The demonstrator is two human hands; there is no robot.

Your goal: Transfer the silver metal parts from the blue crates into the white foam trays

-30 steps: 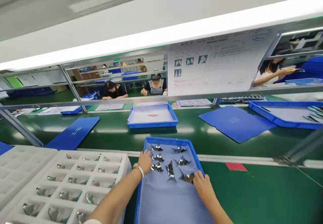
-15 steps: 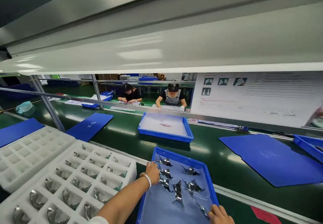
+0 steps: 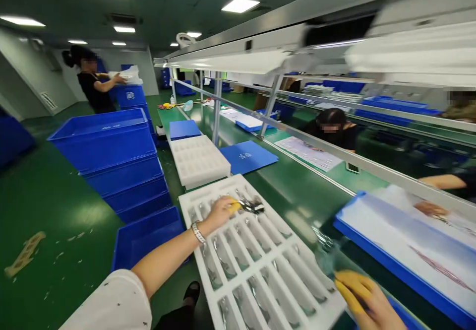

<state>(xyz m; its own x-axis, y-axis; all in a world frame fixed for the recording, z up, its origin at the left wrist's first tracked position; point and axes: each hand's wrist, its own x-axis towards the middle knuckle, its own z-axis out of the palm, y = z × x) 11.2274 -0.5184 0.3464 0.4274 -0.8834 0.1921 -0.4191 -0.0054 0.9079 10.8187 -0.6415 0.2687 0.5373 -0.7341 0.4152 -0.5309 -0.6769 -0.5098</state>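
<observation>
1. Left hand (image 3: 219, 214): fingers (image 3: 233, 206) together, apparently pinching a shiny metal piece (image 3: 253, 206) just above the white foam tray (image 3: 238, 183).
2. Right hand (image 3: 366, 297): near the blue tray (image 3: 372, 255); cannot tell whether its fingers are apart or together.
3. Farther left: stacked blue bins (image 3: 122, 171), a co-worker (image 3: 94, 79) beside them.

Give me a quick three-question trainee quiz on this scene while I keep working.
1. Which hand pinches the shiny metal part above the white foam tray?
2. True or false: the stack of blue crates stands on the green floor.
3. What covers the fingertips of the hand beside the blue tray? A) yellow finger covers B) blue gloves C) white tape

Key: 1 the left hand; 2 true; 3 A.
</observation>
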